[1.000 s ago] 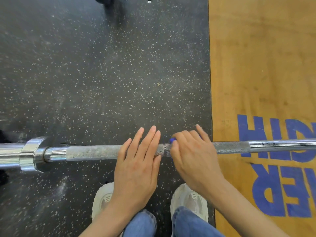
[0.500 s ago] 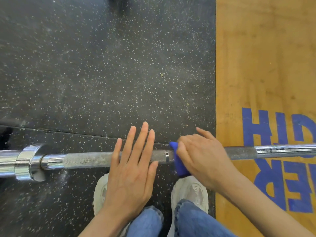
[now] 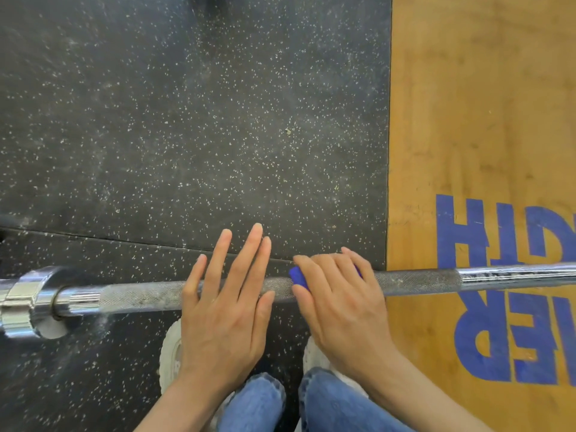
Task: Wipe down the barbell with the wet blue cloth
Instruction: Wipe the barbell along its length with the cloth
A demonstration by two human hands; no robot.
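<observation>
- The barbell (image 3: pixel 140 296) lies across the dark speckled floor (image 3: pixel 187 135), running from 9 o'clock to 3 o'clock.
- The left hand (image 3: pixel 224 310) rests flat on its knurled shaft, fingers straight.
- The right hand (image 3: pixel 339 304), at 3 o'clock of the left, has its grip curled around the blue cloth (image 3: pixel 297 275) on the shaft.

My left hand (image 3: pixel 223 310) lies flat, fingers straight, across the knurled steel barbell (image 3: pixel 140 296). Just beside it on that barbell, my right hand (image 3: pixel 339 302) curls around the crumpled blue cloth (image 3: pixel 297 275).
</observation>
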